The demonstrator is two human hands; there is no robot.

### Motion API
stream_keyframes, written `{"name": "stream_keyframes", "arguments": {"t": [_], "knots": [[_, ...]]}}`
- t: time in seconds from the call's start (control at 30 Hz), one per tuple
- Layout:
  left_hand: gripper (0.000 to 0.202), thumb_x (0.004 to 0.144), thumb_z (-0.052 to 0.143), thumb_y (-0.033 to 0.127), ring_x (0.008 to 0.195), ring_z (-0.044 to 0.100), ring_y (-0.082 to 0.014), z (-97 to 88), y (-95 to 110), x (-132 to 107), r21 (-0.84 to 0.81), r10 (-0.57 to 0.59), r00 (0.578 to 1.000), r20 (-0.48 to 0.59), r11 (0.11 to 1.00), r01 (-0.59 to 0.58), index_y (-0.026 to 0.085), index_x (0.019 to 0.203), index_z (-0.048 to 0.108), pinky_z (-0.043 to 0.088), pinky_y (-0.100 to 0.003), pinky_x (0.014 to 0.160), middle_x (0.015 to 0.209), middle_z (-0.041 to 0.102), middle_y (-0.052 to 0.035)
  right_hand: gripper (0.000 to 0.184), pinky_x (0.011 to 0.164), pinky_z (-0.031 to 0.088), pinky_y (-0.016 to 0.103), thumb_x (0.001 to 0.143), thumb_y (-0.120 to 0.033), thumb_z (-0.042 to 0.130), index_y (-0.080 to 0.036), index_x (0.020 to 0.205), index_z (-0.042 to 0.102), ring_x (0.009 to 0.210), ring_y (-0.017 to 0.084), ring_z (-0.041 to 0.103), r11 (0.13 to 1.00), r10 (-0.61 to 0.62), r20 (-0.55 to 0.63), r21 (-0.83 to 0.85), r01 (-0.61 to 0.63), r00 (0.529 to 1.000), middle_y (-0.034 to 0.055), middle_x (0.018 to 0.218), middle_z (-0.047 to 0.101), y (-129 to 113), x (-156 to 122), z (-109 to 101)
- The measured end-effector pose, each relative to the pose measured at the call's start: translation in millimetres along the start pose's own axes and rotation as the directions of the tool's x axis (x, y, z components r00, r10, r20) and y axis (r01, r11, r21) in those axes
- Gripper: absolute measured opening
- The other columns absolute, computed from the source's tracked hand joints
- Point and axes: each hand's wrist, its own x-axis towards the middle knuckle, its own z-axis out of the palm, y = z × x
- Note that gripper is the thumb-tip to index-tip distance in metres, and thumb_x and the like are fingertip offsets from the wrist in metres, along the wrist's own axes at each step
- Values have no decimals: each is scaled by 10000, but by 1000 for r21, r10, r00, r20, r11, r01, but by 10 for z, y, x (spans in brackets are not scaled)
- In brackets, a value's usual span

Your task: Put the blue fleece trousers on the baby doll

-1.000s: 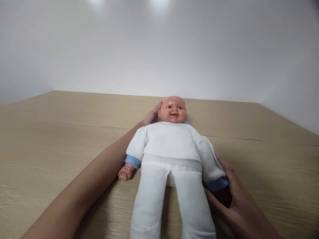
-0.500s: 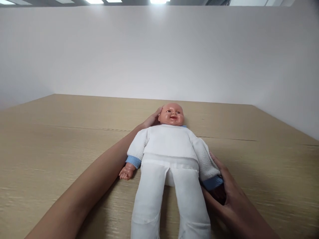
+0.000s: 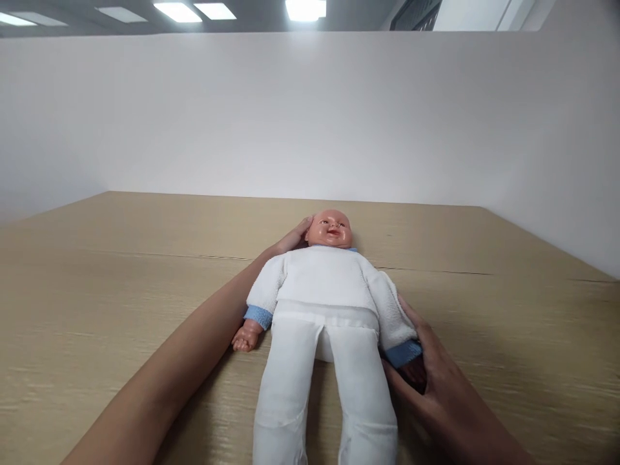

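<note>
A baby doll lies face up on the wooden table, its head away from me. It wears a white top with blue cuffs and white trousers; its feet are cut off by the frame. My left hand cups the side and back of the doll's head, its fingers partly hidden behind it. My right hand is around the doll's arm and hip on the right. Its fingers lie along the outside of the white sleeve, while the thumb reaches toward the hip, its tip hidden.
The wooden table has a seam running across it behind the doll's shoulders. White partition walls stand at the far edge and on the sides. Ceiling lights show above.
The view has tilted slightly up, showing more ceiling. The doll and my right hand appear a little further left. Both hands keep their places on the doll.
</note>
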Motion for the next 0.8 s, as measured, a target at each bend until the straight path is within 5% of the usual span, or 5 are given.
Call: {"name": "stream_keyframes", "arguments": {"t": [0.17, 0.27, 0.5, 0.67, 0.8], "knots": [[724, 990, 555, 686, 1461, 569, -360, -94, -12, 24, -1, -11, 998, -67, 1000, 11, 136, 1450, 651, 380, -489, 1296, 1500, 660, -156, 875, 1259, 413, 598, 956, -568, 649, -335, 1691, 234, 1559, 367, 436, 998, -35, -9, -49, 35, 999, 94, 1725, 395, -8, 10, 3], [573, 1015, 600, 558, 1480, 551, -322, -194, -12, -49, 49, 96, 984, -153, 995, -90, 197, 1457, 647, 338, -472, 1321, 1511, 663, -107, 848, 1287, 362, 599, 971, -550, 632, -307, 1682, 241, 1574, 364, 405, 990, -108, -29, -90, 105, 994, 107, 1722, 391, 34, 31, 4], [506, 1045, 525, 493, 1525, 499, -289, -194, -62, -685, 168, 279, 910, -305, 957, -237, 211, 1453, 629, 398, -455, 1285, 1638, 530, -125, 845, 1271, 369, 592, 968, -508, 650, -280, 1668, 236, 1550, 374, 427, 968, -215, -61, -144, 205, 975, 128, 1694, 418, 190, 105, 26], [450, 1021, 549, 461, 1508, 507, -303, 91, -139, -1344, 377, 364, 828, -427, 904, -203, 193, 1361, 672, 363, -424, 1291, 1551, 622, -117, 827, 1290, 349, 538, 998, -533, 597, -203, 1662, 229, 1557, 391, 405, 976, -181, -99, -142, 166, 978, 209, 1653, 411, 112, 70, 10], [374, 952, 636, 491, 1460, 516, -383, 773, -166, -2125, 582, 446, 682, -579, 813, -38, 220, 1195, 723, 343, -525, 1276, 1460, 673, -127, 913, 1219, 464, 546, 916, -622, 702, -219, 1643, 326, 1469, 404, 516, 996, -89, -324, -39, 81, 942, 213, 1592, 454, -103, -244, -381]]}}
